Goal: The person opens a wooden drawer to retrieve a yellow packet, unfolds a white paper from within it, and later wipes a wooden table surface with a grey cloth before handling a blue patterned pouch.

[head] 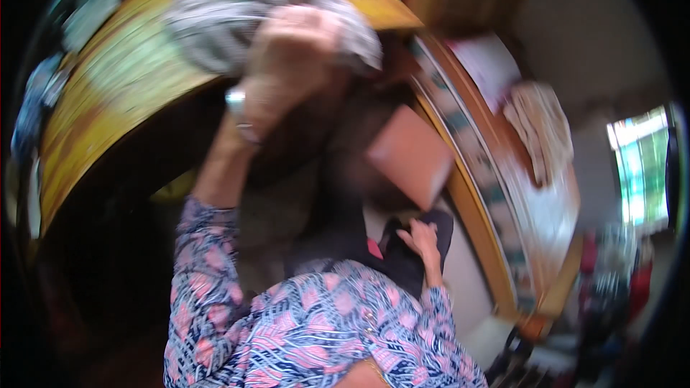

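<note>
My left hand (296, 37) is blurred and raised over the near edge of a varnished wooden table (124, 81). Its fingers curl into a bunched grey cloth (215, 27), which lies partly on the table and hangs past its edge. A shiny watch or bracelet (235, 98) circles the left wrist. Low down at my right side, my right hand (423, 238) rests on the dark trousers over my leg, fingers slightly spread and holding nothing.
Ahead of my right leg is a flat salmon-coloured square surface (414, 156). To the right runs a long wooden piece of furniture (474, 172), bearing a beige cloth (539, 124) and a white sheet (485, 67). Blurred items line the table's far left side.
</note>
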`<state>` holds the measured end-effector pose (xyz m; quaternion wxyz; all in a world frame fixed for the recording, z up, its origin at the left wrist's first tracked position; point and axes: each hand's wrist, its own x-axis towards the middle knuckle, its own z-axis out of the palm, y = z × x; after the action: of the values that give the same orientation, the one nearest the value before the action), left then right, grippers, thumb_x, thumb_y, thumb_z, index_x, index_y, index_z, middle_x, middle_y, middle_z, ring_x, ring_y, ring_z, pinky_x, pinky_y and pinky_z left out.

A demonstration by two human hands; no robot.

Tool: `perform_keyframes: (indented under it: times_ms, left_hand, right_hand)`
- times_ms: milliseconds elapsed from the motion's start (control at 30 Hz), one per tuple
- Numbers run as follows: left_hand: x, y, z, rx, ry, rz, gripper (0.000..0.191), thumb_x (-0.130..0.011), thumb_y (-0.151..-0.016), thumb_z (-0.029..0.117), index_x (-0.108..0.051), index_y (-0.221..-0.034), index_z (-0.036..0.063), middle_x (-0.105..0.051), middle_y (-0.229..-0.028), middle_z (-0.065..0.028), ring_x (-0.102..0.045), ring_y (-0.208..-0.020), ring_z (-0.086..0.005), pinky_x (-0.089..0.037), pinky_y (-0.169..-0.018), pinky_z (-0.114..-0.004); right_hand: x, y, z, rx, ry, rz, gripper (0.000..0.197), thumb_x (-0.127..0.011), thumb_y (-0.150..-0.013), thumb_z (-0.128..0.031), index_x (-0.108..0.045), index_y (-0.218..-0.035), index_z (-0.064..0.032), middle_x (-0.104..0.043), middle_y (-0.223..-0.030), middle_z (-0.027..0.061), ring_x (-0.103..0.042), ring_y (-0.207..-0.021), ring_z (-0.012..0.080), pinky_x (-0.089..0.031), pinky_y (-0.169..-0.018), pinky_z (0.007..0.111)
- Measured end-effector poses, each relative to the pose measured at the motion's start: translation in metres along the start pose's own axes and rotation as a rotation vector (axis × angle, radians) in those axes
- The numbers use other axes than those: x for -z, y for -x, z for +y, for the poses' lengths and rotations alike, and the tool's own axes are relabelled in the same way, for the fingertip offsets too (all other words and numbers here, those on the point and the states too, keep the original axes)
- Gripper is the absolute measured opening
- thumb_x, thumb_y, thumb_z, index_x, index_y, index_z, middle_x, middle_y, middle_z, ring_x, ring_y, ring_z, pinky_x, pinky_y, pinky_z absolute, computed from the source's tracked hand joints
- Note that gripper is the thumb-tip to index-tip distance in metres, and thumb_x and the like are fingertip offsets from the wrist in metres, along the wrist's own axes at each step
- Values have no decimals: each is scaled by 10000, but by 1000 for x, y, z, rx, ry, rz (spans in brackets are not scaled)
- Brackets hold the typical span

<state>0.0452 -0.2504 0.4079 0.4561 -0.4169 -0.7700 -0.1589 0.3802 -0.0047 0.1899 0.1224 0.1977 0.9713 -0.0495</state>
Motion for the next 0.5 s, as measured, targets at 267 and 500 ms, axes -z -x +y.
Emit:
perform_keyframes:
  times_ms: [267, 500]
  left_hand:
    - [28, -3, -1, -86, -243, -22, 271, -565, -657, 122, -584, -923, 76, -599, -838, -47, -558, -776, -185, -425, -702, -298]
    - [48, 3, -9, 0, -375, -154, 468, -622, -595, 141, -552, -1058, 123, -597, -965, -51, -559, -912, -214, -424, -774, -326]
  right_hand:
    - [1, 17, -18, -15, -529, 156, 366, -583, -732, -283, -512, -871, 48, -552, -844, 216, -523, -845, 364, -418, -731, 403]
    - [-13, -96, 26, 122, -709, 191, 463, -561, -761, -334, -469, -1025, 36, -518, -986, 245, -474, -939, 390, -384, -797, 421]
